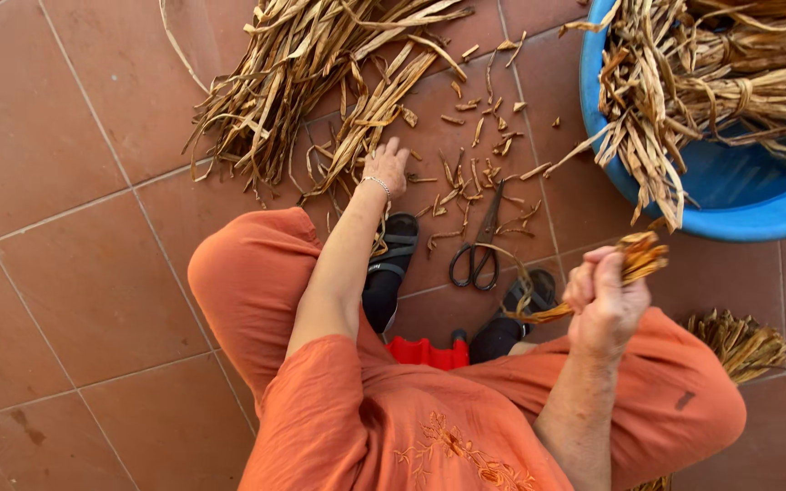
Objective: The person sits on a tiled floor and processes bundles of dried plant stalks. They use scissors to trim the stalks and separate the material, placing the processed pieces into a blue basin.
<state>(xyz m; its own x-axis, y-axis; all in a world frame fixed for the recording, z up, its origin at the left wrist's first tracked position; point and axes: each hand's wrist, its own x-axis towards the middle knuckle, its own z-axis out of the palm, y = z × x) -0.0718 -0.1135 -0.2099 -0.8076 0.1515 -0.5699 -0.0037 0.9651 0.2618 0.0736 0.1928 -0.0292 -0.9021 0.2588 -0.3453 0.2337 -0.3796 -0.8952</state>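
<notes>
Head view, looking down: left hand (386, 168) stretched forward, fingers loosely spread, touching the pile of dried leaf strips (320, 82) on the terracotta tile floor (65, 273). Right hand (604, 300) raised and closed tight around a small bundle of dried strips (634, 259), its cut ends poking above the fist. Black-handled scissors (479, 250) lying shut on the tiles between the sandalled feet, among short cuttings. Blue plastic tub (730, 195) at upper right, heaped with more strips.
</notes>
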